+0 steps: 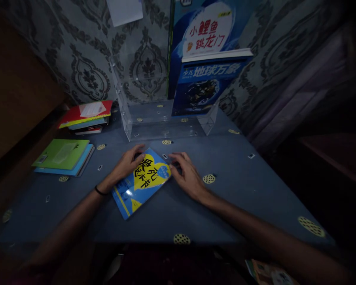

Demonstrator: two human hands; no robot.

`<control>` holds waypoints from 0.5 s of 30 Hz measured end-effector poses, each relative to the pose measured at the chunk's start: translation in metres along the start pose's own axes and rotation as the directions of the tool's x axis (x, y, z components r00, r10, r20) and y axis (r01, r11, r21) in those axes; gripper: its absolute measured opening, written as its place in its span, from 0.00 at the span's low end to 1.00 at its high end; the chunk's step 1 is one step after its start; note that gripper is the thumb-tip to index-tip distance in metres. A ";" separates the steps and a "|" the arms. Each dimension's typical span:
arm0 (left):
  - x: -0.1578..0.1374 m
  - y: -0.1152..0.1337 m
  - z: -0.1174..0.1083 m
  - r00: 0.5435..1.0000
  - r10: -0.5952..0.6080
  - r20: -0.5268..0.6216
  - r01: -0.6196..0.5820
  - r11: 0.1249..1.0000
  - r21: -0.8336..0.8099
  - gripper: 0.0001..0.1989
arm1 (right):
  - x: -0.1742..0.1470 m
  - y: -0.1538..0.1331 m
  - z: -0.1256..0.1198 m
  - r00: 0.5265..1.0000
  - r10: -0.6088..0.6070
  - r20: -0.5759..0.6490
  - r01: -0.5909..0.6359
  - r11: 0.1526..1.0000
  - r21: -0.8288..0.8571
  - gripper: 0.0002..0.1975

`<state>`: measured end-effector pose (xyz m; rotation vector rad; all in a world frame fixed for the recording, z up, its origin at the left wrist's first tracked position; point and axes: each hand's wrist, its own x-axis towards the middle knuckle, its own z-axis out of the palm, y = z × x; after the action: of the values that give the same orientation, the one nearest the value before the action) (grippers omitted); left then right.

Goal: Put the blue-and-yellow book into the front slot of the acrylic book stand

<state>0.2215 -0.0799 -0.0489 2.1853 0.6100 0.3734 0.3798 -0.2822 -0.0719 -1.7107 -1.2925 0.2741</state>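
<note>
A thin blue book with a yellow heart and black characters [142, 182] lies flat on the blue tablecloth [225, 190], turned askew. My left hand [127, 162] rests on the book's upper left edge, fingers curled over it. On the book's right corner lies my right hand [188, 174], fingers spread and touching the cover. Neither hand lifts the book off the table.
A clear acrylic book stand [154, 122] at the back holds two upright blue books [201, 85]. A red-topped stack of books [87, 116] and a green and blue pair [63, 156] lie at the left. Patterned wallpaper rises behind.
</note>
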 end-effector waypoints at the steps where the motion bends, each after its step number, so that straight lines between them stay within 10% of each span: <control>1: -0.003 0.006 0.004 0.999 0.044 -0.002 -0.044 0.992 0.122 0.25 | 0.004 0.004 -0.002 1.000 0.015 0.005 -0.015 1.000 -0.008 0.16; 6: -0.043 0.039 0.036 0.967 0.236 0.092 -0.242 0.757 0.606 0.30 | 0.008 0.013 -0.005 0.996 0.074 0.048 -0.080 0.988 0.135 0.15; 15: -0.066 0.056 0.069 0.971 0.171 0.165 -0.230 0.494 0.838 0.27 | 0.005 0.014 -0.006 0.984 0.166 0.065 -0.179 0.919 0.351 0.14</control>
<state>0.2148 -0.1907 -0.0518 3.2548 0.5600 0.1024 0.3948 -0.2810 -0.0773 -1.5112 -1.0402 0.6063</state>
